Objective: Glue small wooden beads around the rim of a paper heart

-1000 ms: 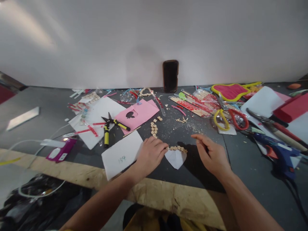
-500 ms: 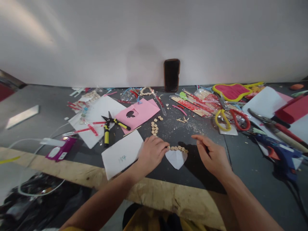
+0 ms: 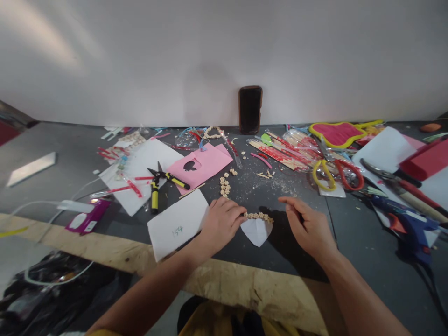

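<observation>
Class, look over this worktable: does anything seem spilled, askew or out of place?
Yes. Pale crumbs lie scattered on the table beyond the paper heart, like spilled waste, near a few loose stick pieces. The pliers also lie splayed open, one handle over the pink card, which looks untidy.

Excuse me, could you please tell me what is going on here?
A person is working with both hands around a white paper heart on a dark table. A row of small pale pieces runs along the heart's far edge. The left hand has its fingertips at the row's left end; whether they grip a piece cannot be told. The right hand is apart from the heart, to its right, with nothing visible in it. More loose pieces lie just beyond the left hand.
</observation>
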`<state>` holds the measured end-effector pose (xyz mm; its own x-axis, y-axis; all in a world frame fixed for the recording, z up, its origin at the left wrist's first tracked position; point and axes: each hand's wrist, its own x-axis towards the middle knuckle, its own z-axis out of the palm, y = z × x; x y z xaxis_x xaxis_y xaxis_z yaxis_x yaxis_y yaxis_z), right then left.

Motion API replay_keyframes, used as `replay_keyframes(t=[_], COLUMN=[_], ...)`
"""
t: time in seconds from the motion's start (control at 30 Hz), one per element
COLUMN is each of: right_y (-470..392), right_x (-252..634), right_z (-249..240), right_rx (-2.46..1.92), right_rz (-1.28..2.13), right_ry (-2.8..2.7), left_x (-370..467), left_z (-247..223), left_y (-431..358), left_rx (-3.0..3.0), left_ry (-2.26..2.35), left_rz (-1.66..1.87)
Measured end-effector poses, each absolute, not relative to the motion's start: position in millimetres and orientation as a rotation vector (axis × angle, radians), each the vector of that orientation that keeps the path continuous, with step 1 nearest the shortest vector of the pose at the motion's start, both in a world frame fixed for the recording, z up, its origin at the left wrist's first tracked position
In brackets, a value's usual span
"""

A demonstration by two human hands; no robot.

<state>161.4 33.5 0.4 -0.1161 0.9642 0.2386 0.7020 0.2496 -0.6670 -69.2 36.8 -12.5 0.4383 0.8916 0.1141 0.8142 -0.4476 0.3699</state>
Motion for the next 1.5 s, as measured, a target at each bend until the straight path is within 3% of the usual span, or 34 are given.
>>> replay_keyframes(t=[1.5], right_y=[33.8], right_x=[161.3], right_z=[-2.5], right_rx=[-1.543], right_rz=[0.547], right_ry=[-1.892], left_x=[-68.7], left_z=[-16.0], left_y=[35.4], left_rx=[2.486], left_ry=[1.502], left_rz=[0.495])
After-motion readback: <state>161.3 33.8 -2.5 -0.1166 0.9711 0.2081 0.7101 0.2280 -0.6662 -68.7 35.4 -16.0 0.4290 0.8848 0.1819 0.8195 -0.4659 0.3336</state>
